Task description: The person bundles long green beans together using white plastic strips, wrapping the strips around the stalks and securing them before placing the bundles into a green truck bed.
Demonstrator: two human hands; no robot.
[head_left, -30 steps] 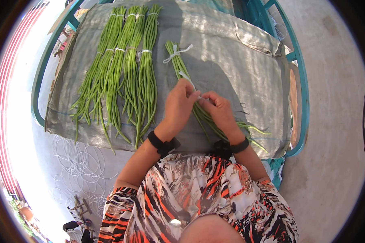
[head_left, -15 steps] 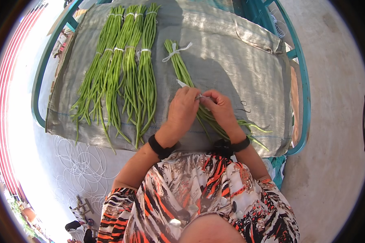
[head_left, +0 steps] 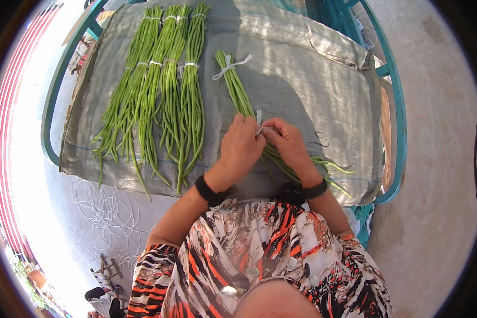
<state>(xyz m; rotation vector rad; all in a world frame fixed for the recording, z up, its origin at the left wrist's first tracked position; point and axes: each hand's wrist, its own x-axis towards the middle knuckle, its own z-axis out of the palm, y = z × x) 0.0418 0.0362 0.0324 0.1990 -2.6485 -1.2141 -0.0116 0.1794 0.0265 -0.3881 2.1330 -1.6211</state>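
A bundle of long green beans [head_left: 235,91] lies slanted on the grey woven sheet [head_left: 281,85], its upper end bound by a white tie [head_left: 229,67] with loose ends. My left hand [head_left: 240,143] is closed over the middle of this bundle, fingertips pinching a white strip [head_left: 258,117]. Beside it, my right hand [head_left: 285,139] pinches the same strip between thumb and forefinger. The knot area is partly hidden by my fingers. Below my hands the bean tips fan out to the lower right.
Several tied bundles of long beans [head_left: 167,90] lie side by side at the left of the sheet. A teal metal frame [head_left: 396,122] curves round both sides. Coils of white cord [head_left: 106,217] lie on the floor at lower left.
The white strip's free end, which pointed up-left beside my left hand, now stands upright between both hands. My hands have barely shifted, and the bundles lie as before.
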